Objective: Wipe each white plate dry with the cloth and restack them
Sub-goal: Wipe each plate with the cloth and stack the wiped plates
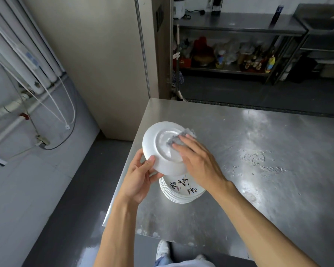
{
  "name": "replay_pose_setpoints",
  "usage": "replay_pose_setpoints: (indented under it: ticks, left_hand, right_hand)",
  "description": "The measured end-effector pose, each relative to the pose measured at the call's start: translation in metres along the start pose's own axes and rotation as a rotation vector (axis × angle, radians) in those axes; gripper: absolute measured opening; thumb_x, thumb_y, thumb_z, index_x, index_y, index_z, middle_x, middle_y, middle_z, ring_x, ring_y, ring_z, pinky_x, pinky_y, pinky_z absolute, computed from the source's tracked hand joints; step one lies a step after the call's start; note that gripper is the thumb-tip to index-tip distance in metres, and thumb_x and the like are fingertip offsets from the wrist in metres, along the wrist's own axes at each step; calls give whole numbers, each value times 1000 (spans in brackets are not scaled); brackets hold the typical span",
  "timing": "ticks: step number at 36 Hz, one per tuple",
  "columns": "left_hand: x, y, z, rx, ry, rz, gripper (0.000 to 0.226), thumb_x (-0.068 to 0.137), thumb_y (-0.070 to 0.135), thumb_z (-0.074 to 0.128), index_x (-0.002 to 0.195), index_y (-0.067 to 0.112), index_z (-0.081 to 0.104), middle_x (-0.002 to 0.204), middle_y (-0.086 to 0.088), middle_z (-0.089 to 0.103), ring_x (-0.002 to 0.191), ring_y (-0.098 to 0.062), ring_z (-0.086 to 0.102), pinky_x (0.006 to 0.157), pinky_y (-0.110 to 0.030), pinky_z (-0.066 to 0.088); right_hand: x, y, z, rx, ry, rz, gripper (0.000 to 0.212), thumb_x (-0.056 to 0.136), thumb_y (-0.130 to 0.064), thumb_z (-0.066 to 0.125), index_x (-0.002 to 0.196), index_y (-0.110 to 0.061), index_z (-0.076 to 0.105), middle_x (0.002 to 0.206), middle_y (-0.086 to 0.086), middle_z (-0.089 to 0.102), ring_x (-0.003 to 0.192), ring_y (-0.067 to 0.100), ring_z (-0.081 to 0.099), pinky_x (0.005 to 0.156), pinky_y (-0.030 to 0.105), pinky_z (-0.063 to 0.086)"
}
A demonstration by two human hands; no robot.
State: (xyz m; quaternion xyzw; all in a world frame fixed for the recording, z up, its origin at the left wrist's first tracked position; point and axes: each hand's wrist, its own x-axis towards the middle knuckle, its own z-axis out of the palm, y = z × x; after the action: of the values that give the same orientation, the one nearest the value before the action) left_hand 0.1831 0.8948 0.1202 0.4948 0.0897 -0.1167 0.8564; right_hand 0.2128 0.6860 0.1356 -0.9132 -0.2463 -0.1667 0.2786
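A white plate (158, 151) is held tilted above the table with its underside facing me. My left hand (141, 178) grips its lower left rim, thumb on the back. My right hand (197, 160) lies flat with straight fingers on the plate's back and presses a grey cloth (178, 138) against it; part of the cloth pokes out past the fingertips. Directly below sits a stack of white plates (181, 191) with black writing on the top one, partly hidden by the held plate and my right wrist.
The steel table (258, 170) has water spots on its right half and its left edge close to the stack. A wall panel stands beyond the table's far left corner. Steel shelves with bottles line the back wall. My shoe (163, 249) shows below the near edge.
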Motion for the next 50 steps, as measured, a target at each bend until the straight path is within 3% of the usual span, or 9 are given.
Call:
replay_pose_setpoints:
  ticks: [7,11,15,23,28,36,42,44,50]
  left_hand:
    - [-1,2,13,63,-16,-15,46,96,19,73,139,15,58,118,-20,66,107,-37,60,107,-61,50]
    - [1,7,14,59,15,43,41,96,20,67,136,14,60,118,-15,72,101,-28,72,94,-46,60]
    - [0,10,4,-5,41,84,36,102,20,62,138,15,60,126,-14,74,106,-28,75,85,-38,63]
    - [0,10,-11,-144,91,63,39,105,18,60,143,16,57,134,-10,71,114,-27,73,84,-33,63]
    - [-3,10,-12,-10,16,59,40,98,24,68,137,20,62,87,1,66,73,-11,61,84,-36,62]
    - [-11,14,-1,234,-88,19,35,99,31,65,133,28,66,121,-14,74,104,-32,74,89,-48,62]
    - [-8,11,1,211,-62,55,33,103,27,62,135,18,64,124,-17,73,113,-36,73,87,-48,63]
    - [-8,9,-2,143,-42,66,36,103,24,62,137,15,62,121,-14,74,112,-33,73,82,-43,63]
    - [-8,5,-12,42,-1,79,44,97,20,62,141,14,59,115,-13,72,102,-24,73,80,-36,63]
  right_hand:
    - [24,-19,-3,99,16,44,52,94,13,55,142,-5,55,153,13,47,144,28,42,114,46,40]
    - [17,-32,1,158,-62,-116,54,95,11,54,144,-12,54,153,6,48,142,20,43,115,36,39]
    - [1,-28,4,142,-99,-201,55,89,20,55,137,-8,61,148,9,53,141,21,47,111,44,43]
    - [-18,-8,8,60,48,-126,49,87,23,57,131,2,63,145,19,53,137,32,50,107,48,48]
    - [-4,-4,8,127,52,131,57,90,22,50,140,-3,56,153,13,46,144,23,42,114,41,42]
    - [35,-30,2,123,94,151,50,91,14,48,136,-3,60,144,14,56,132,31,54,106,41,47]
    - [33,-55,11,199,-93,-99,43,90,6,52,131,-3,64,141,13,58,139,27,48,114,46,39]
    - [27,-61,13,246,-117,-105,41,93,-1,50,131,-6,65,141,9,59,140,21,46,116,40,37]
    - [20,-66,17,326,-199,-22,57,88,19,52,136,-11,63,147,6,54,142,16,43,118,30,33]
